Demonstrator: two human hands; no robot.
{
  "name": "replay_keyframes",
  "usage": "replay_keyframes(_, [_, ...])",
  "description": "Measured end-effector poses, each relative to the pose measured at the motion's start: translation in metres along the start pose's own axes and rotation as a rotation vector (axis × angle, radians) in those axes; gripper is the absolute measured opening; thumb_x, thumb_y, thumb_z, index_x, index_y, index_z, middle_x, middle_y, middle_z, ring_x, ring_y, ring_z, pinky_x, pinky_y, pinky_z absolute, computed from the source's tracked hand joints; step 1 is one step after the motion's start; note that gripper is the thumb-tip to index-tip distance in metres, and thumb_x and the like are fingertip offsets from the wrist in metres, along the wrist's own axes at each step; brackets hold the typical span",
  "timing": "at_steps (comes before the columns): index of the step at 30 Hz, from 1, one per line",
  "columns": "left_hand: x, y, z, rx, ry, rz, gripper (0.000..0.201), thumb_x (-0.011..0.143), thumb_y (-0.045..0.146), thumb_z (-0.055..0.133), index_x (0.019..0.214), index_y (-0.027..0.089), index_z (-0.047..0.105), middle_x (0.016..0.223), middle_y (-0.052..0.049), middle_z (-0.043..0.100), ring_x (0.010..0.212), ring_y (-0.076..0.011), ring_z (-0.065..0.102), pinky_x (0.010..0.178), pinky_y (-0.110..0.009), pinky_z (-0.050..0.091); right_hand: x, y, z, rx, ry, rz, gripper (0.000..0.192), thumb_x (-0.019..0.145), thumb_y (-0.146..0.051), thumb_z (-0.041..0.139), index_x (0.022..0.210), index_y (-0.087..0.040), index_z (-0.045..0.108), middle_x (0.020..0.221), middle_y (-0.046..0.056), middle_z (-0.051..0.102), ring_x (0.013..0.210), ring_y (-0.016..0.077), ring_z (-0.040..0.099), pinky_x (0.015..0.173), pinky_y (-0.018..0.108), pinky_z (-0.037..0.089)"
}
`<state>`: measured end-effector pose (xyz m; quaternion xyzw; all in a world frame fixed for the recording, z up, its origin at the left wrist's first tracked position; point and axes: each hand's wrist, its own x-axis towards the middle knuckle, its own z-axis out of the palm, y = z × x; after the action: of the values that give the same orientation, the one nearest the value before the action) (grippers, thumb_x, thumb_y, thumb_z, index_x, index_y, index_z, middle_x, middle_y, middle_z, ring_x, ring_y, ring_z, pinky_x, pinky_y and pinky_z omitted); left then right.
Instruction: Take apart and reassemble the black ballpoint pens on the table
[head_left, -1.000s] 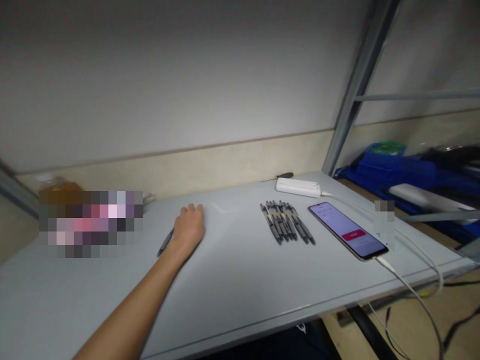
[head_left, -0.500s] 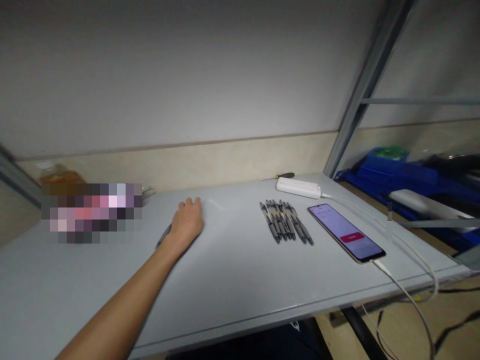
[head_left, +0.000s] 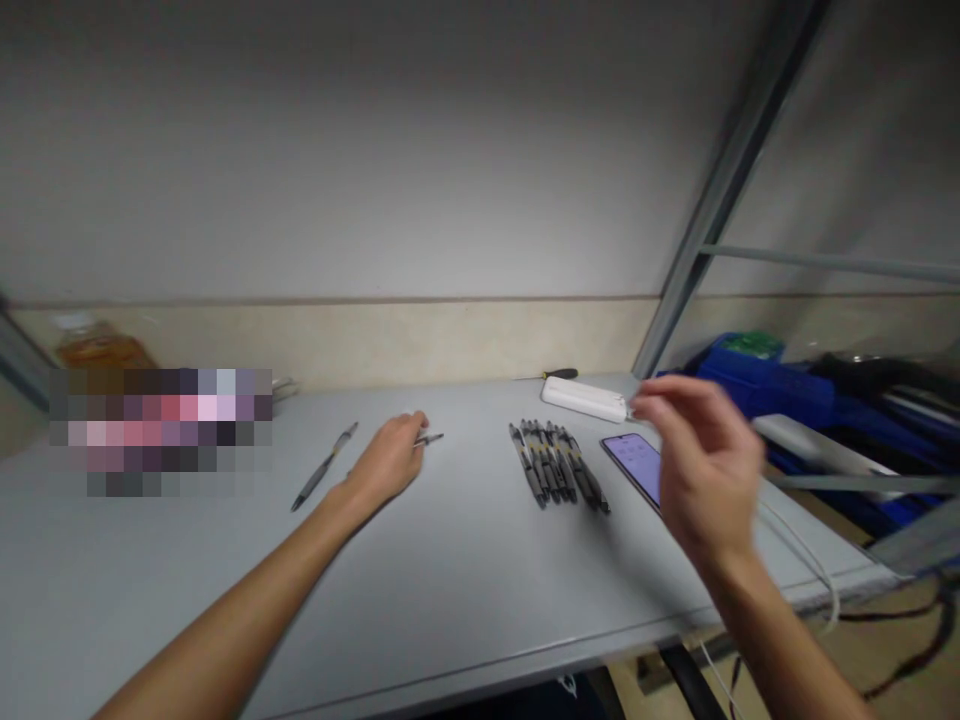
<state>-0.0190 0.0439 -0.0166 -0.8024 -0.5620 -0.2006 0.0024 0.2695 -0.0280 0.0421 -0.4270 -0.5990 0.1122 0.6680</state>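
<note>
- Grey tabletop [head_left: 465,590]: carries every item listed below; a pale wall stands behind it.
- Left hand [head_left: 388,462]: rests on the tabletop near its middle, fingers curled around a small pen part [head_left: 430,438] whose tip sticks out to the right of the fingertips.
- Right hand [head_left: 701,470]: raised above the right side of the tabletop, fingers loosely spread, holding nothing; blurred.
- Single pen [head_left: 324,467]: grey, lies slanted on the tabletop just left of the left hand, not touching it.
- Row of pens [head_left: 556,467]: grey with dark ends, laid side by side between the two hands.
- Phone [head_left: 637,462]: screen lit, flat on the tabletop, partly hidden by the right hand.
- White power bank [head_left: 583,399]: near the back edge, behind the phone.
- Blue bins [head_left: 757,375]: beyond the tabletop's right end.
</note>
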Motion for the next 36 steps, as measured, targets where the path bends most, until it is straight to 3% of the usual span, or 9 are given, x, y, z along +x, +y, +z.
replay_keyframes(4, [-0.001,0.010,0.005,-0.175,-0.014,0.108,0.006,0.077,0.014,0.052,0.077,0.017,0.057,0.074,-0.004,0.062,0.072,-0.0167,0.057,0.067,-0.027,0.043,-0.009,0.019,0.037,-0.172,-0.394,-0.018,0.015,0.082,-0.026,0.055,0.090,-0.017,0.064,0.085,0.006,0.065,0.078,0.0177,0.059,0.073,0.033,0.047])
replay_keyframes(7, [-0.003,0.023,0.007,-0.337,0.020,0.188,0.006,0.080,0.016,0.054,0.084,0.018,0.058,0.077,-0.002,0.064,0.072,-0.0144,0.058,0.069,-0.025,0.044,-0.014,0.027,0.067,-0.319,-0.685,-0.180,0.017,0.081,-0.023,0.057,0.096,-0.018,0.064,0.090,0.007,0.065,0.088,0.0199,0.056,0.083,0.036,0.043])
replay_keyframes(10, [-0.005,0.032,0.009,-0.386,0.087,0.250,0.005,0.083,0.018,0.052,0.083,0.018,0.057,0.079,-0.003,0.063,0.077,-0.0149,0.059,0.072,-0.026,0.045,-0.014,0.028,0.088,-0.459,-0.890,-0.342,0.026,0.081,-0.027,0.057,0.103,-0.014,0.062,0.096,0.011,0.063,0.092,0.0226,0.053,0.084,0.037,0.042])
replay_keyframes(15, [-0.007,0.036,0.009,-0.399,0.175,0.315,0.006,0.086,0.020,0.050,0.086,0.017,0.056,0.080,-0.003,0.062,0.078,-0.0146,0.057,0.073,-0.027,0.047,-0.011,0.036,0.093,-0.479,-0.908,-0.276,0.019,0.087,-0.020,0.049,0.091,-0.014,0.066,0.085,0.009,0.065,0.083,0.0190,0.056,0.076,0.030,0.042])
replay_keyframes(19, [-0.006,0.036,0.006,-0.343,0.237,0.387,0.009,0.088,0.020,0.048,0.086,0.016,0.056,0.080,-0.004,0.060,0.079,-0.0149,0.056,0.073,-0.028,0.046,-0.008,0.041,0.084,-0.337,-0.858,-0.090,0.013,0.083,-0.019,0.053,0.084,-0.016,0.065,0.072,0.004,0.065,0.066,0.0140,0.057,0.067,0.025,0.041])
replay_keyframes(23, [-0.004,0.026,0.001,-0.195,0.225,0.448,0.017,0.089,0.027,0.047,0.099,0.016,0.054,0.091,-0.007,0.061,0.089,-0.0184,0.054,0.080,-0.032,0.045,-0.005,0.044,0.080,-0.215,-0.717,0.100,0.012,0.081,-0.023,0.055,0.081,-0.016,0.064,0.068,0.002,0.063,0.063,0.0128,0.055,0.061,0.024,0.041])
replay_keyframes(26, [-0.001,0.017,-0.003,-0.038,0.203,0.429,0.023,0.092,0.028,0.039,0.099,0.015,0.055,0.087,-0.008,0.061,0.086,-0.0196,0.052,0.078,-0.033,0.043,-0.002,0.046,0.078,-0.025,-0.669,0.266,0.014,0.076,-0.028,0.059,0.081,-0.015,0.062,0.067,0.001,0.060,0.061,0.0115,0.052,0.055,0.022,0.040])
replay_keyframes(32, [-0.001,0.016,-0.009,0.148,0.187,0.508,0.033,0.095,0.031,0.029,0.092,0.015,0.058,0.079,-0.007,0.057,0.078,-0.0196,0.046,0.071,-0.032,0.037,0.000,0.043,0.076,0.319,-0.889,0.638,0.034,0.077,-0.047,0.056,0.075,-0.013,0.060,0.056,-0.002,0.052,0.043,0.0054,0.035,0.040,0.019,0.024])
replay_keyframes(36, [-0.004,0.022,-0.012,0.229,0.192,0.521,0.035,0.095,0.028,0.027,0.084,0.016,0.057,0.075,-0.008,0.056,0.074,-0.0200,0.045,0.068,-0.032,0.033,0.000,0.041,0.075,0.426,-0.984,0.793,0.037,0.072,-0.048,0.061,0.072,-0.011,0.062,0.045,-0.008,0.037,0.040,0.0037,0.020,0.039,0.020,0.011])
